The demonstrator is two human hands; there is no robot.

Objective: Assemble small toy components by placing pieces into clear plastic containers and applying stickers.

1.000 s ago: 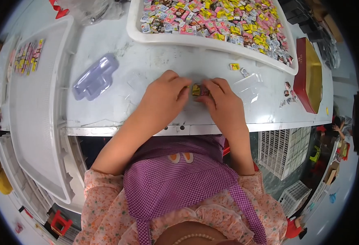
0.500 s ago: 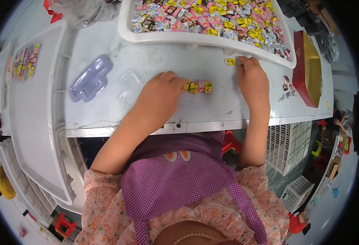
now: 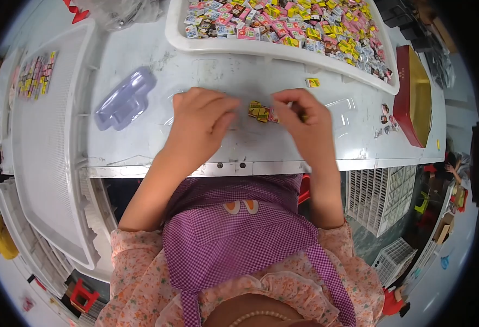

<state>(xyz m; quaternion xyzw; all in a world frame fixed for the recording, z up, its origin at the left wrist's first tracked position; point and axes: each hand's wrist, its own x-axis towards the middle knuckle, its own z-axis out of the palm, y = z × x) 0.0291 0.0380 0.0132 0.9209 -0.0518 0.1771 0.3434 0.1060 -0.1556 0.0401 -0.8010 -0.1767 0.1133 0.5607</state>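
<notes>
Just left of a short row of small wrapped sweets [image 3: 259, 111] is my left hand [image 3: 200, 120]. Its fingers and thumb are apart, and nothing shows in them. At the row's right end, my right hand [image 3: 307, 121] bends its fingers toward the thumb, with a bit of yellow showing in the grip, likely a small wrapped sweet. That hand hides part of the row. One loose yellow sweet [image 3: 313, 83] lies beyond it. A clear plastic piece [image 3: 342, 115] rests to the right of my right hand, and another is partly covered by my left hand.
A white tub [image 3: 283, 57] heaped with colourful wrapped sweets stands at the far side. To the left are a translucent purple moulded tray [image 3: 126, 101] and a long white tray [image 3: 48, 152] holding packed sweets. At right sit a red box [image 3: 408, 98] with a gold inside and several loose sweets [image 3: 385, 121].
My right hand has come left and nearer, from beside the loose sweet to the row's right end. My left hand has let go of the row's left end and drawn back left.
</notes>
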